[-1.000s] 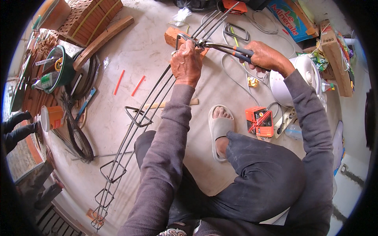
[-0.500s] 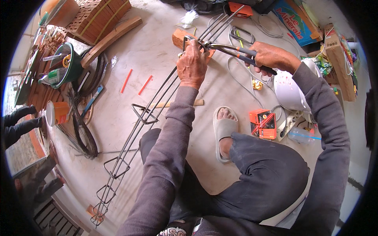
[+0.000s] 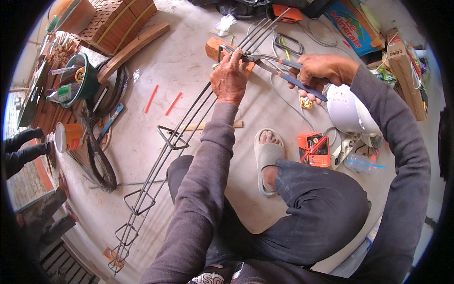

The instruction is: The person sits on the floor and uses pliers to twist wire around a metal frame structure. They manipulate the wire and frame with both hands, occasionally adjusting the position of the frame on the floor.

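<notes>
Floor: pale concrete floor [image 3: 198, 57], dusty, clutter round the rim

Cage: I see the rebar cage [image 3: 161, 156], long thin bars with triangular stirrups, running from lower left up to the brick [image 3: 213, 46] it rests on

Pliers: blue-handled pincers [image 3: 276, 66], jaws at the bars beside my left fingers

Room: open concrete left of the cage; wire coils [image 3: 101, 161] and brick stack [image 3: 118, 21] further out; white helmet [image 3: 350, 111] and orange box [image 3: 314, 149] crowd the right

Left hand: left hand [image 3: 229, 78] reaching forward, closed round the bars near the brick

Right hand: right hand [image 3: 321, 71] wrapped tight on both pincer handles, elbow bent outward
</notes>
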The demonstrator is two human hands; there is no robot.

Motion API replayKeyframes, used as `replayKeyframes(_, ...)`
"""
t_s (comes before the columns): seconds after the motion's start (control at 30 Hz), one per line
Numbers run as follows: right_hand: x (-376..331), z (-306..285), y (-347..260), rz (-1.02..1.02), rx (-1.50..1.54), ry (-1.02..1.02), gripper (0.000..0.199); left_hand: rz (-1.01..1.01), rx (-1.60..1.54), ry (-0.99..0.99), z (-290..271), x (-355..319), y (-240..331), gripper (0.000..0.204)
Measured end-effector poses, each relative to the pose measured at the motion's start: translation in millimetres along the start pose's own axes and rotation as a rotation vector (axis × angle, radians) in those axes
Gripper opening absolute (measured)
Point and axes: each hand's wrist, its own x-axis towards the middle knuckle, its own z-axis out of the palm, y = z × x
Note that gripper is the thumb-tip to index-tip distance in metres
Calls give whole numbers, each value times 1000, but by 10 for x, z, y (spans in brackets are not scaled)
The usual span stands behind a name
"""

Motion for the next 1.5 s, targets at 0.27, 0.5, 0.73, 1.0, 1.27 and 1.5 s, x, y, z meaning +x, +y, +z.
replayKeyframes(0.27,35,-16,-35,22,-103,59,26,-47,-41,-75,-59,22,42,40)
replayKeyframes(0.5,26,-57,-95,29,-181,19,23,487,-56,182,-232,-319,437,78)
replayKeyframes(0.73,-39,-25,-204,37,-199,39,26,453,-38,80,-126,-23,961,43)
replayKeyframes(1.0,-217,380,-249,-429,-1467,845,33,356,-86,-68,-185,204,944,21)
replayKeyframes(1.27,-136,432,-160,-442,-2174,1273,14,317,-215,-145,-299,289,930,39)
replayKeyframes(1.5,-147,316,-239,-548,-1942,1143,10,-143,-171,154,-359,-163,289,49)
